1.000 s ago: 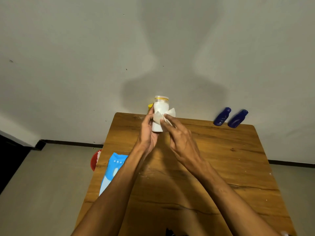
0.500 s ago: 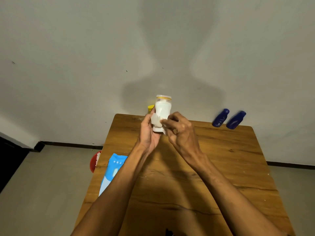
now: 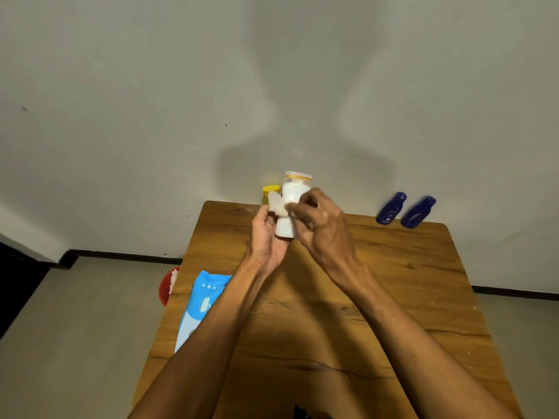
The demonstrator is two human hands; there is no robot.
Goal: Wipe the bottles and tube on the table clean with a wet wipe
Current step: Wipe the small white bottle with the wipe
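Note:
A white bottle (image 3: pixel 292 195) with a clear cap and a yellow ring is held upright above the far end of the wooden table (image 3: pixel 393 297). My left hand (image 3: pixel 267 237) grips its lower body from the left. My right hand (image 3: pixel 317 225) pinches a white wet wipe (image 3: pixel 276 205) against the bottle's front, with the wipe's loose end sticking out to the left. Two dark blue bottles (image 3: pixel 390 208) (image 3: pixel 419 212) stand at the far right edge by the wall. A yellow cap (image 3: pixel 270 190) shows behind the white bottle.
A blue and white wipes pack (image 3: pixel 202 300) lies on the table's left edge. A red bin (image 3: pixel 166 287) stands on the floor beside the table's left side. A pale wall rises right behind the table.
My right hand has slid the wipe leftward across the bottle and curled further round it. The wipe's loose end now shows on the left instead of the right. The bottle stays raised.

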